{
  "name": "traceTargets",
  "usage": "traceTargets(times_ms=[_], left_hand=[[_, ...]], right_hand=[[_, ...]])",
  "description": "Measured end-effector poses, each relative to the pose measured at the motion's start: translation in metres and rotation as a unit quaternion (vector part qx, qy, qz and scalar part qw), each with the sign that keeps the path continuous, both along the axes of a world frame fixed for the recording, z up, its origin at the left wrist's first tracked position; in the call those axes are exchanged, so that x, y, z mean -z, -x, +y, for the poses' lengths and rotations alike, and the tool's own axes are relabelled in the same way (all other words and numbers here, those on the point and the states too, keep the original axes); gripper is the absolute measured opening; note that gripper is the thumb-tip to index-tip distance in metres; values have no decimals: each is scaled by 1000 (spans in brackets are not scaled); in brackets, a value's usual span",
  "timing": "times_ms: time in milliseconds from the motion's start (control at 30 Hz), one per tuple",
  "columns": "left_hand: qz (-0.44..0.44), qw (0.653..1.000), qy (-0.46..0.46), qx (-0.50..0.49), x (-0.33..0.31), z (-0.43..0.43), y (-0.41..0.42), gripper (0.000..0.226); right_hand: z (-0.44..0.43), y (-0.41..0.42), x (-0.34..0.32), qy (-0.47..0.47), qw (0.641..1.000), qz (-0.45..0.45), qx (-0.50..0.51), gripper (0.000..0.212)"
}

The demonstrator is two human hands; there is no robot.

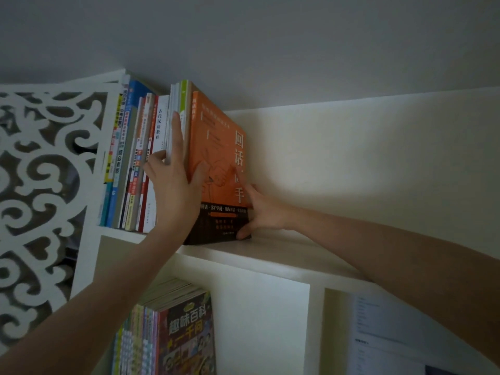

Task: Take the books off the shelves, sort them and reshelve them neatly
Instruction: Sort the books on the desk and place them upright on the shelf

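One orange book (219, 147) stands upright on the top shelf (284, 253), the last on the right of the books there, with its front cover facing right. Directly on its left are about four pale books (181, 101), one of them with a green spine, though the thin ones are hard to separate. Both of your hands are on this group. Your left hand (173, 185) pinches the orange book together with the pale books: the thumb lies on the orange cover, one finger stretches up along the spines, and the other fingers hook round the left side of the group. Your right hand (263, 212) lies flat against the lower part of the orange cover, fingers nearly straight, thumb at the bottom edge; it presses and does not close round anything. Further left stands one row of roughly eight upright books (135, 158), and beyond it one white fretwork panel (40, 171). In the compartment below there is one more row of colourful books (186, 334), and at the lower right a printed sheet (384, 334).
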State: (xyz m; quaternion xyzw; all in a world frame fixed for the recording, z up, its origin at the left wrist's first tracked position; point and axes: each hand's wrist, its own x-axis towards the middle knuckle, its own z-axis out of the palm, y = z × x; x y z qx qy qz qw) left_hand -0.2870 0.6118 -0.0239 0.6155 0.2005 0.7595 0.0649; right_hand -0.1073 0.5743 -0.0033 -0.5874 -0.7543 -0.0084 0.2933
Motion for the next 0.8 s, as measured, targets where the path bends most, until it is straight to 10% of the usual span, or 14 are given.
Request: traceTargets(times_ms=[800], left_hand=[[121, 982, -8, -146, 4, 21, -17, 91]], right_hand=[[21, -21, 1, -14, 993, -89, 70, 138]])
